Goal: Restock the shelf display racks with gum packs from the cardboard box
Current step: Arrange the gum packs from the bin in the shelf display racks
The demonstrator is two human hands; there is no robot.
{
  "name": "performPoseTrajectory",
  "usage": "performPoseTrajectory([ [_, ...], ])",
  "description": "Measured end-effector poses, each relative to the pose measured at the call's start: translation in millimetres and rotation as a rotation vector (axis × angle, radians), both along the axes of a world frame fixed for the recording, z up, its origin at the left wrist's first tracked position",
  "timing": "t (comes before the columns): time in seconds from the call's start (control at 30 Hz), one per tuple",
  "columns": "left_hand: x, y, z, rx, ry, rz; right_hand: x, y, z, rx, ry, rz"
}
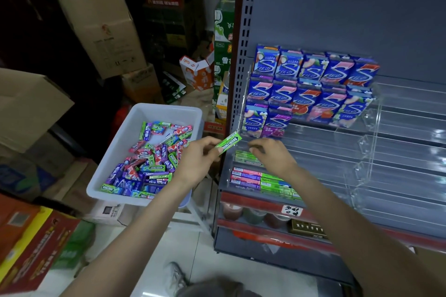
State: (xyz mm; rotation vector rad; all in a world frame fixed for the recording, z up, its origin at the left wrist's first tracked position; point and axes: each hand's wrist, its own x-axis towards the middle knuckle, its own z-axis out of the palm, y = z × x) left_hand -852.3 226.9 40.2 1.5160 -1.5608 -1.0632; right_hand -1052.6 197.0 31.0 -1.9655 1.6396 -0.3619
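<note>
My left hand (201, 157) pinches a green Doublemint gum pack (228, 141) and holds it tilted in the air at the left edge of the clear acrylic display rack (366, 142). My right hand (271, 154) hovers over a row of green gum packs (246, 158) in the rack, fingers curled downward; whether it holds a pack cannot be told. Lower rows hold pink, purple and green packs (255, 179). Upper tiers carry blue boxes (311, 89). A white plastic bin (125, 132) full of several loose gum packs (154, 164) sits to the left.
Cardboard boxes (96, 21) are stacked at the left and back. The grey shelf unit (337, 7) has a perforated upright at its left edge. Red and yellow cartons (31, 246) stand on the floor at lower left. Jars (253, 214) sit on the lower shelf.
</note>
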Motion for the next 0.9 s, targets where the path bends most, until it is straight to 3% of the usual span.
performPoseTrajectory([
  [0.17, -16.1, -6.9, 2.2, -0.012, -0.063, -0.086, -8.0, 14.4, 16.1, 0.021, -0.614, -0.14],
  [0.23, -26.6, -9.0, 5.7, -0.037, -0.085, -0.14, -12.9, 18.5, 20.7, 0.036, -0.686, -0.097],
  [0.33, -39.4, -13.2, 6.6, -0.055, -0.07, -0.124, -22.2, 16.6, 18.3, -0.028, -0.632, -0.129],
  [0.47, -38.0, -22.7, -7.1, -0.038, -0.117, -0.003, -34.3, 11.3, 5.4, -0.195, -0.487, -0.323],
  [0.63, -26.1, -33.3, -22.8, 0.139, -0.153, -0.085, -25.9, 13.9, -17.9, -0.335, -0.257, -0.249],
  [0.9, -22.1, -36.6, -32.7, 0.167, -0.173, -0.192, -13.6, 6.9, -31.1, -0.092, -0.016, -0.076],
])
